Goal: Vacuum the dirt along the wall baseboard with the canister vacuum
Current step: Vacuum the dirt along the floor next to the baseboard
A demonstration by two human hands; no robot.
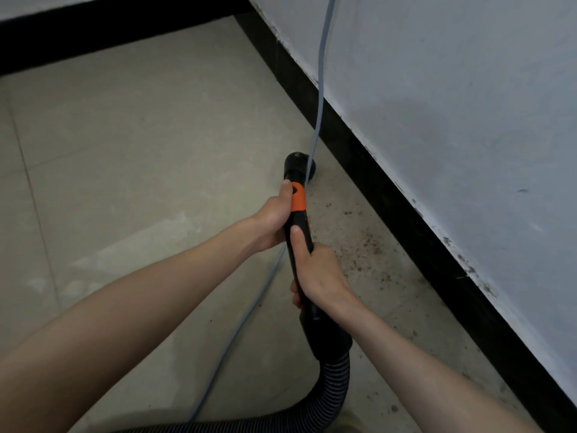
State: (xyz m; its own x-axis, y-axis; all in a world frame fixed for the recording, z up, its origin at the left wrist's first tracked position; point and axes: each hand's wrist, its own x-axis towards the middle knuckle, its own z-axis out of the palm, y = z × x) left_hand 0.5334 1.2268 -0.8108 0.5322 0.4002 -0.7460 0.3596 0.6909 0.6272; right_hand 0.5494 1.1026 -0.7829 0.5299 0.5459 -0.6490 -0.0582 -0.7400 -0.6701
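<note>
Both hands hold the black vacuum wand (299,226), which has an orange band (298,198). My left hand (274,217) grips it just below the orange band, thumb along the tube. My right hand (315,270) grips it lower down, near the hose cuff. The wand's round black nozzle (299,165) sits on the floor close to the black baseboard (390,195). Brown dirt specks (365,242) lie scattered on the tiles between the wand and the baseboard. The ribbed black hose (331,392) curves down and left out of view.
A grey-blue cable (321,82) hangs down the pale wall (452,104), passes the nozzle and runs across the beige tiled floor (125,170) towards the bottom edge. A second black baseboard (93,35) runs along the far wall, meeting the first at a corner.
</note>
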